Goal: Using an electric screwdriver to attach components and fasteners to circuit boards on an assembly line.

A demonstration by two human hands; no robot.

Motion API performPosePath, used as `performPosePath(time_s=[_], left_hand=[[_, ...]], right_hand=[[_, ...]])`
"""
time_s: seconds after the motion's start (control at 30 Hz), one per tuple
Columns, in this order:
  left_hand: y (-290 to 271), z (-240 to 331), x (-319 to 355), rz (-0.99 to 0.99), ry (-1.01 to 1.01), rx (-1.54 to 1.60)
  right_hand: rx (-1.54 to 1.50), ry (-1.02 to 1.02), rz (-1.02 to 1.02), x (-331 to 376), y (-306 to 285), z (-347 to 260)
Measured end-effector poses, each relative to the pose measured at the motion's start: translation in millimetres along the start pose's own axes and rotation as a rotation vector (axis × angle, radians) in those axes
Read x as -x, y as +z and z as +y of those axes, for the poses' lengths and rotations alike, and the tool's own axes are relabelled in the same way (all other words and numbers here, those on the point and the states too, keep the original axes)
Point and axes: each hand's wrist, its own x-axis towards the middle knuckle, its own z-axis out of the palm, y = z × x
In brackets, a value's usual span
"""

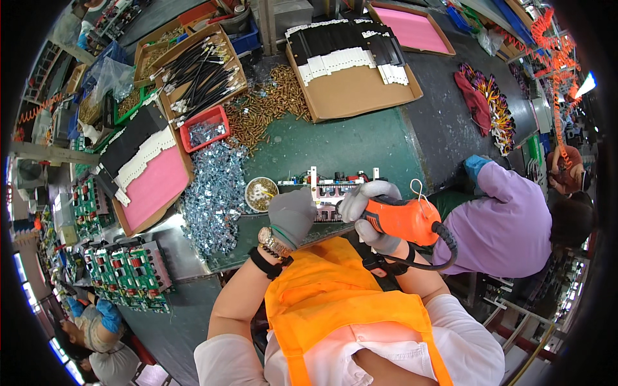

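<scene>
My right hand (374, 204), in a pale grey glove, grips an orange electric screwdriver (409, 220) with a black cord and a wire hanging loop. The tool lies nearly level, its tip end toward the left and hidden by my fingers. In front of me on the green bench is a circuit board assembly (329, 192) with white upright brackets and small components. My left hand (291, 215), also gloved, is curled at the board's near left side; what its fingers pinch is hidden. Just beyond it stands a round tub (261, 193) of small brass-coloured parts.
Left of the tub lies a heap of silvery metal clips (214, 196), with a red bin (205, 128) behind. Brass-coloured parts (277, 96) are piled farther back. Cardboard trays (360, 101) hold black-and-white strips. Finished-looking boards (132, 273) stand left; a purple-clad person (499, 222) sits close on the right.
</scene>
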Motion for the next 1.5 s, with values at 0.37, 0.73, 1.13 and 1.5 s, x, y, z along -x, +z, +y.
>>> performPosePath(time_s=[0.37, 0.73, 1.13, 1.5], left_hand=[[-5, 10, -4, -0.049, 0.000, -0.025], [0, 8, -2, -0.040, -0.017, 0.027], [6, 2, -3, -0.087, -0.052, 0.084], [2, 5, -16, -0.272, -0.184, 0.109]], right_hand=[[-0.023, -0.095, 0.026, -3, -5, 1], [-0.124, -0.089, -0.030, 1, -6, 0], [-0.026, -0.076, 0.069, -1, 1, 3], [-0.031, -0.117, 0.129, -5, 0, 6]])
